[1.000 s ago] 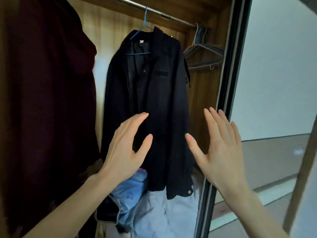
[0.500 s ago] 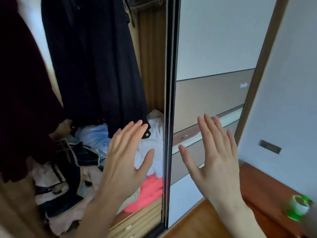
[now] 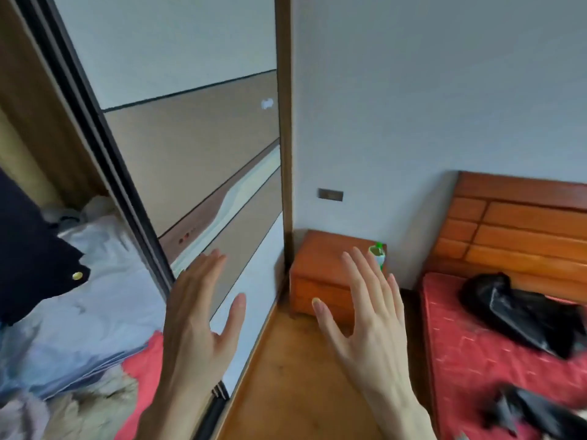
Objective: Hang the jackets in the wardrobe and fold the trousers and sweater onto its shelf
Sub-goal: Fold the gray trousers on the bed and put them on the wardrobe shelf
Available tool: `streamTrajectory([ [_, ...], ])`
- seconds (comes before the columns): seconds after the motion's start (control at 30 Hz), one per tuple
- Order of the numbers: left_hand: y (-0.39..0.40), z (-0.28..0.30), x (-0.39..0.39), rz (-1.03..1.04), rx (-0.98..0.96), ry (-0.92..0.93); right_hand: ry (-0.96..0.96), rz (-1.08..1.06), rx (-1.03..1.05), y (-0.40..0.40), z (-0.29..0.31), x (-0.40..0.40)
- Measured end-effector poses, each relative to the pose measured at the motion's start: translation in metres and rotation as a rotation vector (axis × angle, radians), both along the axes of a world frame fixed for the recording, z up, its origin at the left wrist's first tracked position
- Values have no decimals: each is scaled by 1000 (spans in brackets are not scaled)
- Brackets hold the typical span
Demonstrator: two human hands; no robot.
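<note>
A grey-walled bedroom with a wood floor. Beside the wardrobe's sliding door stands one wooden nightstand bearing one green-capped bottle. Beyond it, the red bed carries two black garments. Inside the wardrobe, one dark jacket hangs over heaped clothes. Left hand and right hand hover spread, empty.

Grey wall, wooden floor, orange nightstand, red bed.
</note>
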State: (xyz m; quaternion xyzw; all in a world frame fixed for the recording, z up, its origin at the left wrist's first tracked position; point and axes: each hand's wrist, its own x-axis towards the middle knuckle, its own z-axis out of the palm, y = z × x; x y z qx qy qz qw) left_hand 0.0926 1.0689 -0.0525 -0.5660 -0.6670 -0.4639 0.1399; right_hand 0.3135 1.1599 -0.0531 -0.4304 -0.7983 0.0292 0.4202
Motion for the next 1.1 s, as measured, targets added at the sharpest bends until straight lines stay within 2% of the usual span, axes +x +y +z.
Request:
streamTrajectory([
  [0.3,110,-42,77,-457,-112,12,-89,-478,-109,0,-56,78],
  [0.6,175,-71,186,-784,-254,103,-94,-909,-184,-12,-82,189],
  [0.9,229,-78,349,-1114,-230,205,-40,-1219,-179,0,-88,312],
  [1.1,260,-94,449,-1243,-260,247,2,-1346,-215,2,-96,393],
])
